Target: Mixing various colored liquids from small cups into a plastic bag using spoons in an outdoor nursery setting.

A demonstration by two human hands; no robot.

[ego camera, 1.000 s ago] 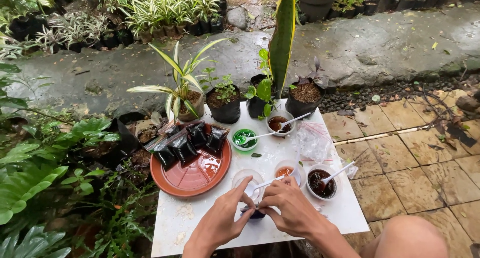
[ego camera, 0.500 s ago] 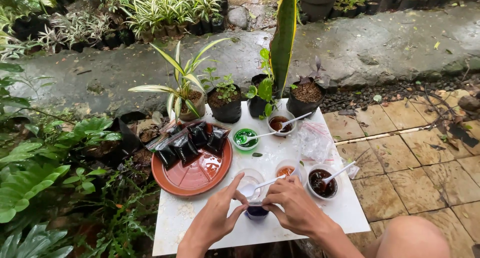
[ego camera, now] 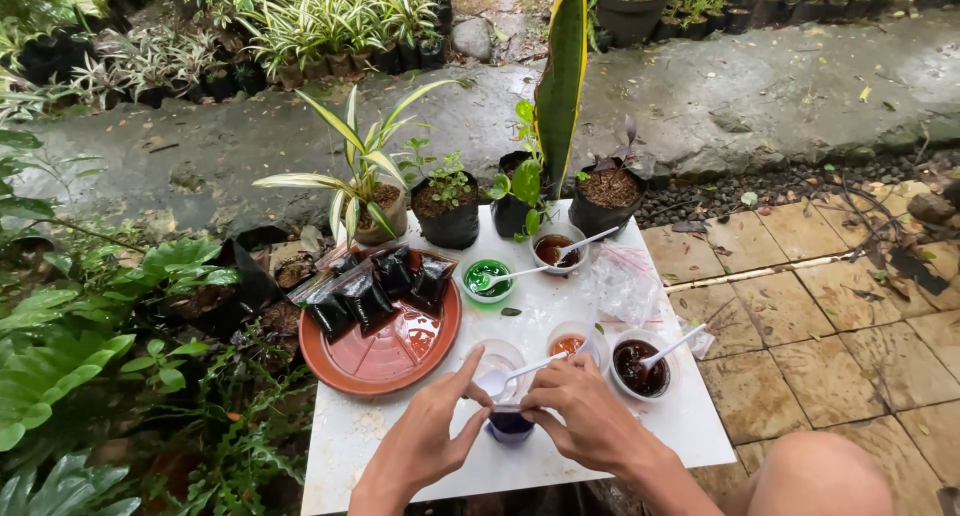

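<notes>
My left hand point(ego camera: 430, 431) and my right hand point(ego camera: 585, 416) meet at the near edge of a small white table point(ego camera: 690, 426), both gripping a small clear pouch of dark purple liquid point(ego camera: 510, 426) between the fingertips. Just beyond the hands stands a clear cup point(ego camera: 497, 359) with a white plastic spoon point(ego camera: 520, 373) resting in it. An orange-filled cup point(ego camera: 572, 341) and a dark brown-filled cup point(ego camera: 640, 366) with a spoon sit to the right. A terracotta plate point(ego camera: 385, 341) on the left carries several dark filled pouches point(ego camera: 370, 296).
A green-filled cup point(ego camera: 487, 278) and a brown-filled cup point(ego camera: 555, 249) with spoons stand further back, beside a crumpled clear plastic bag point(ego camera: 620, 286). Potted plants point(ego camera: 445, 201) line the table's far edge. Leafy plants crowd the left; paving tiles lie right. My knee point(ego camera: 820, 471) shows at bottom right.
Both hands have closed in together over the small purple pouch at the table's near edge; the spoon stays in the clear cup.
</notes>
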